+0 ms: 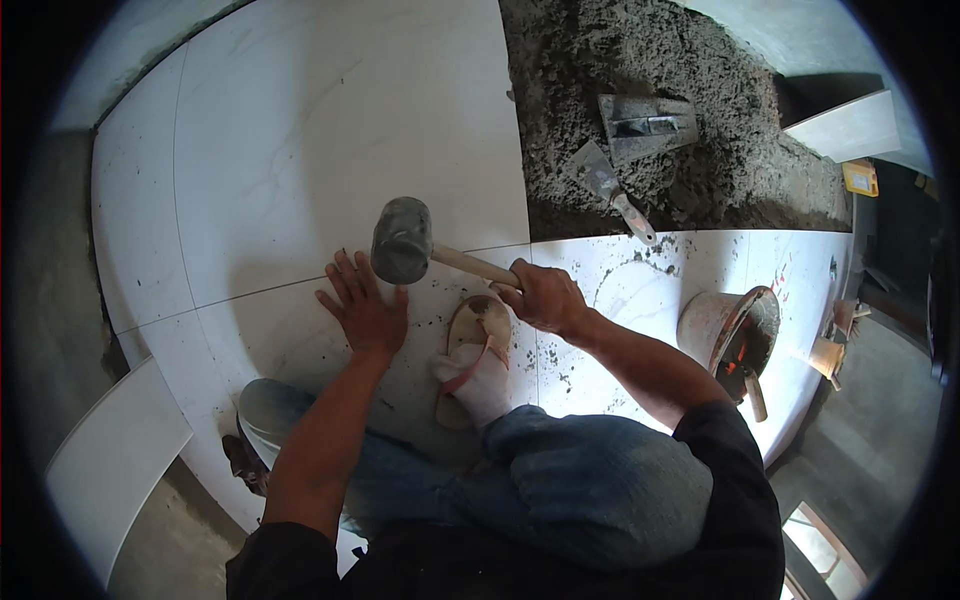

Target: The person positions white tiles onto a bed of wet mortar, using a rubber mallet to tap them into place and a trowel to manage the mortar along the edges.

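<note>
Tiles (300, 130), white with faint grey veining, large format: they cover the floor from the far left to the near right, and you crouch on the near ones.

Mortar bed (640, 100), grey and rough: far right, butting against the tile edges, uncovered.

Loose tile (110, 460), white: near left, lying off the laid field on bare concrete.

Bucket (735, 330), mortar-stained: right of your right arm, standing on tile, a handle leaning out of it.

Float trowel (648, 125), flat and grey: on the mortar bed, far right.

Rubber mallet (402, 240), dark head on a pale wooden handle: raised just above the tile seam in front of you, head to the left, handle running right into your grip.

Scraper (612, 190), metal blade with a pale handle: lying at the near edge of the mortar, handle crossing onto the tile.

Sandal (475, 350) over a white sock: flat on the tile between your arms.

Your left hand (362, 310): palm down on the tile just near the mallet head, fingers spread apart and flat.

Your right hand (540, 295): fingers wrapped tight around the mallet handle near its end.
</note>
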`<control>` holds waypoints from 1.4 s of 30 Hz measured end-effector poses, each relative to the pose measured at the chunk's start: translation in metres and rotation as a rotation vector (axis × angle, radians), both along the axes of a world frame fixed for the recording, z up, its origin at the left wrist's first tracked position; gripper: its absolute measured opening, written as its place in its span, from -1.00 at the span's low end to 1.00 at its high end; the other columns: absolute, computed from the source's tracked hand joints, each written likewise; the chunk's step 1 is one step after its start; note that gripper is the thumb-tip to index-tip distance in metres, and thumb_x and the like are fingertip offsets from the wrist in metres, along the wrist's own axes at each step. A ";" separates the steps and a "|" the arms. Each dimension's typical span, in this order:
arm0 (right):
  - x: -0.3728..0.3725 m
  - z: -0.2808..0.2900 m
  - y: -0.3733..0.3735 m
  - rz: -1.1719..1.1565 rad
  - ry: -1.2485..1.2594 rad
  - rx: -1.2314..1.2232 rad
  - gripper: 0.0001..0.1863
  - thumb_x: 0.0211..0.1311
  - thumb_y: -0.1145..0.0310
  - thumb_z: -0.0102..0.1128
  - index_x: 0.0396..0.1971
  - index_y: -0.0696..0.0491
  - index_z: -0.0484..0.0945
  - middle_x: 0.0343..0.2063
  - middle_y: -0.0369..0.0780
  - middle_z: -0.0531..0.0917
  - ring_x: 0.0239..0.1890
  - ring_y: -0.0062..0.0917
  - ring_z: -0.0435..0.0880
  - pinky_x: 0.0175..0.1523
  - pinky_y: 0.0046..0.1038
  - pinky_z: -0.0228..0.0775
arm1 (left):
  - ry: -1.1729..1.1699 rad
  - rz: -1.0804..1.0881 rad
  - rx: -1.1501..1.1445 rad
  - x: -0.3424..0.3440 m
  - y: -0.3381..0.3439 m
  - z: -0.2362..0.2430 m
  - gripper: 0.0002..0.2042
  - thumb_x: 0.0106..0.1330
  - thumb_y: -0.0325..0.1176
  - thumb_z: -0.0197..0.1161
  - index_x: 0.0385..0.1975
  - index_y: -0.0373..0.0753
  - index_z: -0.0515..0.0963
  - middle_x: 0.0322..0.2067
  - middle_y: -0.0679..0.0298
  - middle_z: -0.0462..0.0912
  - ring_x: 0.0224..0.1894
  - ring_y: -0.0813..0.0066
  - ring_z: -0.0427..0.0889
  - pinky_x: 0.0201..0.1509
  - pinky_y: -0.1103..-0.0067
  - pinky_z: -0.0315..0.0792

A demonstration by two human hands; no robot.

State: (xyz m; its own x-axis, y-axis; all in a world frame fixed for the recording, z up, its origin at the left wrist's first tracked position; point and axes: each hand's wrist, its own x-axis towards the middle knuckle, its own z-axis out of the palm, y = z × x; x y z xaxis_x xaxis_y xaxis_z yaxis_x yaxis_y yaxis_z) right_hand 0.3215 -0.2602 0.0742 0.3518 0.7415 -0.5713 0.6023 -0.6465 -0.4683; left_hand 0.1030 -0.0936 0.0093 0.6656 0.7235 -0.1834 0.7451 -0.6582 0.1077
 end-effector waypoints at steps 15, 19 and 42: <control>-0.002 -0.013 0.045 -0.504 0.028 0.364 -0.52 0.37 0.03 -0.07 -0.37 0.23 0.43 -0.57 0.17 0.56 -0.40 0.14 0.58 -0.29 -0.05 0.40 | -0.251 -0.456 -0.010 -0.003 0.013 -0.015 -0.44 0.20 -0.21 0.08 0.22 -0.32 0.28 0.31 0.08 0.15 0.39 0.15 0.07 0.42 0.07 -0.08; 0.024 -0.007 0.050 -0.391 -0.066 0.352 -0.53 0.36 0.03 -0.02 -0.40 0.23 0.45 -0.55 0.13 0.59 -0.39 0.08 0.60 -0.30 -0.07 0.42 | -0.303 -0.483 0.036 0.000 0.014 -0.022 -0.44 0.16 -0.26 0.10 0.20 -0.30 0.30 0.28 0.11 0.19 0.37 0.18 0.10 0.42 0.13 -0.03; -0.007 -0.023 0.037 -0.486 -0.111 0.448 -0.51 0.37 0.00 -0.05 -0.38 0.21 0.49 -0.57 -0.01 0.57 -0.51 -0.20 0.57 -0.36 -0.27 0.36 | -0.343 -0.457 0.104 0.001 0.016 -0.023 -0.47 0.12 -0.31 0.05 0.18 -0.25 0.34 0.17 0.18 0.28 0.30 0.27 0.16 0.42 0.16 -0.02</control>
